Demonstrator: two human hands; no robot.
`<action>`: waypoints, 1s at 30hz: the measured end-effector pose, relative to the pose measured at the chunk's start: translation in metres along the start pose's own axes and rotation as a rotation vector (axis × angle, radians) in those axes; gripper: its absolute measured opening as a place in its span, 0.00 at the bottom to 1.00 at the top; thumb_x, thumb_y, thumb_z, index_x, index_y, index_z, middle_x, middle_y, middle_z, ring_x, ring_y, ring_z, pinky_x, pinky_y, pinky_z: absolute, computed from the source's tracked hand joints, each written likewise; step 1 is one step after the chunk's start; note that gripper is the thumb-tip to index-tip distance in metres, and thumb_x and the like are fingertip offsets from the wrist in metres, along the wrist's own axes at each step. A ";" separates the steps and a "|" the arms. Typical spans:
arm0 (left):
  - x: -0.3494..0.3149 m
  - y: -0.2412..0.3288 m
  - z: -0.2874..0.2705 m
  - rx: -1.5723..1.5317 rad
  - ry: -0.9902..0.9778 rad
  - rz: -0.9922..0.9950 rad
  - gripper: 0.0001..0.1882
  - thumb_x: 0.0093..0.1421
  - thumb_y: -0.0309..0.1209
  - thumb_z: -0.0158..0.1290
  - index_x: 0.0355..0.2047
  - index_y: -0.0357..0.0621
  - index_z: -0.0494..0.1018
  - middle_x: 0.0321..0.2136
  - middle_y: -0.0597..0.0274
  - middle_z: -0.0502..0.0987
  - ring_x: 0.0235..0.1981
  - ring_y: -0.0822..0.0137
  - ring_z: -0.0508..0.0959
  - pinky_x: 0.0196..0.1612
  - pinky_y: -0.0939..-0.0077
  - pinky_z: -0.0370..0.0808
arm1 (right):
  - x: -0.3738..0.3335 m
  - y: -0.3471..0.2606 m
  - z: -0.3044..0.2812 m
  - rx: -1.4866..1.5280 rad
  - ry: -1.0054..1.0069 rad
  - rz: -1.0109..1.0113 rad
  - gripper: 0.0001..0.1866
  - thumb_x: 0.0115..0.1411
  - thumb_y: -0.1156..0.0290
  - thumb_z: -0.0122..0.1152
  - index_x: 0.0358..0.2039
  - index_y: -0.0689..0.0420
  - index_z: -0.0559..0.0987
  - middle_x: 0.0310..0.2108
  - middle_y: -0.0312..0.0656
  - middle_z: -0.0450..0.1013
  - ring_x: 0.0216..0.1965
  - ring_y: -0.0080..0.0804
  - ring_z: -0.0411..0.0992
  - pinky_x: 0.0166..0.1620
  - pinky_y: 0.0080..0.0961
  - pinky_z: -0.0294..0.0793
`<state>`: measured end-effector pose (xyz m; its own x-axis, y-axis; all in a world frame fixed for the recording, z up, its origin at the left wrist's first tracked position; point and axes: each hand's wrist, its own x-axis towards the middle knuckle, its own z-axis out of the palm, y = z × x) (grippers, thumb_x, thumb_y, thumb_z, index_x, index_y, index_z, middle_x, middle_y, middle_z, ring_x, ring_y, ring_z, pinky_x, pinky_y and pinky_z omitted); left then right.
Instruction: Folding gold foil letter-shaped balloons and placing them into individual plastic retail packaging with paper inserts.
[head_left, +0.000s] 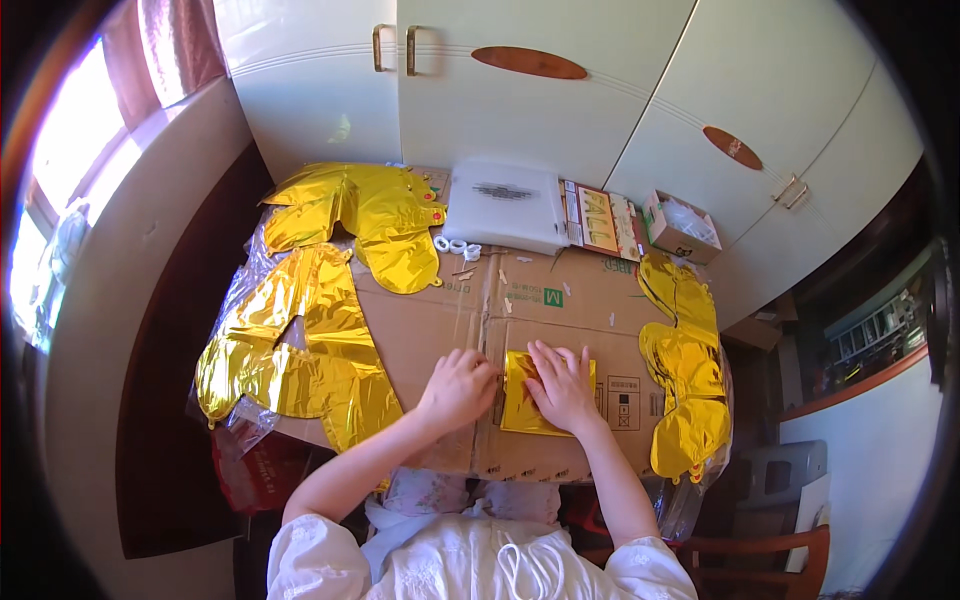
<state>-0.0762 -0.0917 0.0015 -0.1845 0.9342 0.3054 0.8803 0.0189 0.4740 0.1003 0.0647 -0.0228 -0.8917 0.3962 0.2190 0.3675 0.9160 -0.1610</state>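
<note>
A folded gold foil balloon (520, 412), pressed into a flat square, lies on the cardboard near the table's front edge. My right hand (562, 385) rests flat on it, fingers stretched out. Just left of the foil, my left hand (458, 390) is closed with its fingers curled; its fingertips come close to the foil's left edge, and what they hold, if anything, is hidden. Unfolded gold foil balloons lie at the left, one large crinkled piece (300, 350) nearer me and another (390, 230) behind it. More gold foil balloons (690, 400) form a column at the right edge.
Brown cardboard (420, 330) covers the table. At the back stand a white plastic-wrapped stack (505, 205), a flat printed package (602, 220) and a small open box (685, 228). White rolls (457, 246) and paper scraps lie before them. Cabinets (540, 110) rise behind; a chair (770, 560) is at right.
</note>
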 end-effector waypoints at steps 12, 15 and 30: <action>-0.072 0.090 0.028 0.180 -0.160 0.268 0.34 0.58 0.52 0.53 0.59 0.43 0.67 0.62 0.53 0.66 0.64 0.56 0.64 0.64 0.56 0.60 | 0.047 0.015 -0.033 0.292 -0.402 0.081 0.27 0.51 0.52 0.69 0.49 0.48 0.74 0.42 0.38 0.74 0.45 0.35 0.72 0.52 0.40 0.60; -0.071 0.089 0.038 0.263 -0.192 0.235 0.36 0.60 0.55 0.49 0.61 0.42 0.65 0.62 0.51 0.65 0.64 0.55 0.64 0.65 0.54 0.57 | 0.055 0.014 -0.043 0.360 -0.544 0.096 0.24 0.53 0.54 0.68 0.47 0.51 0.76 0.38 0.39 0.75 0.43 0.33 0.73 0.51 0.38 0.61; -0.007 0.067 0.047 0.291 -0.090 0.190 0.42 0.57 0.57 0.52 0.61 0.37 0.64 0.65 0.48 0.59 0.68 0.51 0.57 0.68 0.52 0.52 | 0.068 0.020 -0.095 0.014 0.197 -0.240 0.08 0.55 0.70 0.60 0.37 0.52 0.79 0.32 0.41 0.79 0.35 0.36 0.79 0.38 0.32 0.78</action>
<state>0.0048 -0.0806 -0.0079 0.0217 0.9582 0.2853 0.9852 -0.0691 0.1571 0.0726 0.1160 0.0801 -0.8837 0.1741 0.4345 0.1474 0.9845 -0.0948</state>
